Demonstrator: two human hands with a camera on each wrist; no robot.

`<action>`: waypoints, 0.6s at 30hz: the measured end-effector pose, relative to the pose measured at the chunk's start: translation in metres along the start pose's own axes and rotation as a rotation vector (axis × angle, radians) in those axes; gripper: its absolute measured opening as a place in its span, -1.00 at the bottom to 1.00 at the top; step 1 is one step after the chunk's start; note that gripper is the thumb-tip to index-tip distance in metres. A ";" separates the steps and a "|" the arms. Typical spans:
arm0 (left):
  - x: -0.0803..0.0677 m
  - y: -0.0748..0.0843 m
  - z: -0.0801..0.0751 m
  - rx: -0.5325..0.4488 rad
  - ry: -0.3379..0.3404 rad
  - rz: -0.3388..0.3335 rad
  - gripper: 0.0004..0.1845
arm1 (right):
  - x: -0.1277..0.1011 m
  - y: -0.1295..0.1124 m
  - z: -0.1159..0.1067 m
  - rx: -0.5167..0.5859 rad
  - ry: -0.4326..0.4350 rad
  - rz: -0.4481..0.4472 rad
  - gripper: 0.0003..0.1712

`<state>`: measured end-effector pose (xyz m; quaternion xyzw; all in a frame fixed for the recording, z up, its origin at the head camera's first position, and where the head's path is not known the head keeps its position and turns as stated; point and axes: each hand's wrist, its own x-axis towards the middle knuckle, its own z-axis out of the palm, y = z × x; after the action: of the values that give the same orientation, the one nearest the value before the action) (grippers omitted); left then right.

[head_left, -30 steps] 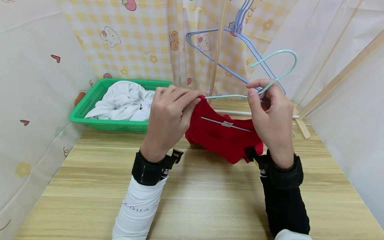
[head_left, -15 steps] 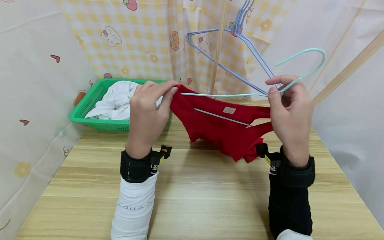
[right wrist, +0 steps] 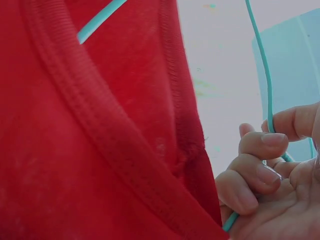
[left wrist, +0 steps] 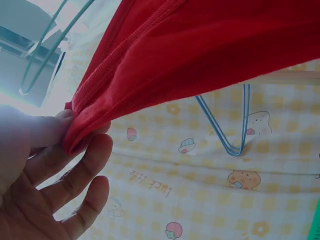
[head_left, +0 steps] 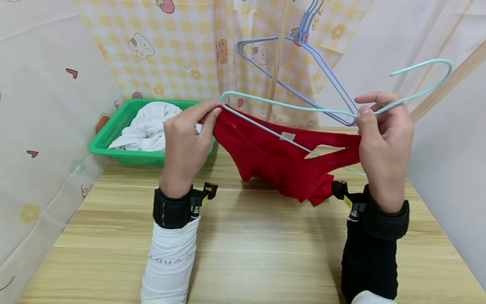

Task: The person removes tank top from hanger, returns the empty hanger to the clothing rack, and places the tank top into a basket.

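Note:
A red garment [head_left: 281, 162] hangs stretched between both hands above the wooden table [head_left: 247, 253]. My left hand [head_left: 186, 139] pinches its ribbed left edge [left wrist: 82, 122] between thumb and fingers. My right hand [head_left: 383, 139] grips the neck of a mint green wire hanger [head_left: 303, 107], with the garment's other end against the palm. The hanger's left shoulder pokes out past the red cloth by the left fingers, and its hook [head_left: 436, 69] curves up to the right. In the right wrist view the fingers [right wrist: 260, 160] curl round the green wire [right wrist: 267, 85].
A green plastic basket [head_left: 110, 137] holding white laundry [head_left: 152, 126] sits at the back left of the table. Several blue wire hangers [head_left: 303, 55] hang from a wooden pole [head_left: 279, 55] behind. Patterned curtains close in the left, back and right sides.
The hands have drawn apart, the right one going right and up with the hanger. The red garment is stretched wider, and the hanger's left shoulder now sticks out beyond the cloth.

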<state>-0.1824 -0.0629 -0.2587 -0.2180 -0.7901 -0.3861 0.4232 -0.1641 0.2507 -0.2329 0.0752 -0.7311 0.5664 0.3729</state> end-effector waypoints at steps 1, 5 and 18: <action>0.000 0.000 0.001 -0.004 -0.018 -0.004 -0.77 | 0.000 -0.001 0.000 0.034 0.001 0.003 -0.71; -0.001 0.001 0.009 -0.036 -0.091 -0.037 -0.77 | -0.001 -0.001 0.001 0.198 -0.004 0.015 -0.79; -0.007 0.002 0.044 -0.052 -0.374 -0.087 -0.77 | -0.003 0.000 0.000 0.433 -0.021 -0.042 -0.83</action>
<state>-0.1989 -0.0271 -0.2786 -0.2623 -0.8535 -0.3770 0.2461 -0.1620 0.2493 -0.2352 0.1748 -0.5944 0.7017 0.3519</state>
